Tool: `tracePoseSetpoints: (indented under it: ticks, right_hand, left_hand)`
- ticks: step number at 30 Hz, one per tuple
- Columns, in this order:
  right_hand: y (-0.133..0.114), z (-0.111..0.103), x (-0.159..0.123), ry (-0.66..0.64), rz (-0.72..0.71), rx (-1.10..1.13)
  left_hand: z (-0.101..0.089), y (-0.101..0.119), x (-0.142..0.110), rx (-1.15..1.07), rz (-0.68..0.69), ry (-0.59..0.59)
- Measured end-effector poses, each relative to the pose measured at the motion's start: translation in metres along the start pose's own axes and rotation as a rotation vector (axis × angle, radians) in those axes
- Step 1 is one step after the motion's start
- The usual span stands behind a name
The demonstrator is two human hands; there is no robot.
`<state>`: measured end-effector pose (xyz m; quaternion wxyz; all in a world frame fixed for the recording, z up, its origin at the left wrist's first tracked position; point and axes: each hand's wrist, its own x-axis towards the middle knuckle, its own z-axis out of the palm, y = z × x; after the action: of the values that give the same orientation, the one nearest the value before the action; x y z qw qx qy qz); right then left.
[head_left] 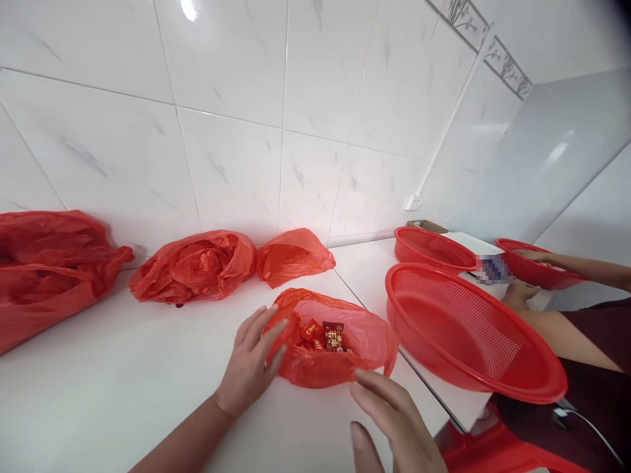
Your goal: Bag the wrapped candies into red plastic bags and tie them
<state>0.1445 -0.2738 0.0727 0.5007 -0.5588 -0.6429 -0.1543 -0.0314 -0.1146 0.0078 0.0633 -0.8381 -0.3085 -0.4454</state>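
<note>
An opened red plastic bag stands on the white table in front of me. Several small wrapped snacks lie inside it, among them a dark red packet with pale lettering and a bright red packet. At the bag's left side is my left hand, fingers apart, fingertips at the plastic; whether they touch it I cannot tell. My right hand is close to the camera by the bag's front right rim. Its fingers are spread and nothing shows in them.
Along the tiled wall sit more red bags: a big one, a bunched one and a small one. Red baskets stand at the right, where a co-worker's arm reaches into another basket. A red stool is below.
</note>
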Motion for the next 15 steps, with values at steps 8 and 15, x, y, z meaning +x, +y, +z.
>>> tracePoseSetpoints:
  ticks: [8, 15]
  right_hand:
    - [0.050, 0.045, 0.000, -0.539, -0.016, -0.160]
    - [0.078, 0.050, -0.048, -0.488, 0.156, -0.013]
  left_hand:
    - [-0.005, 0.032, 0.002, -0.117, 0.244, -0.381]
    - [0.007, 0.034, -0.008, -0.121, 0.309, -0.418]
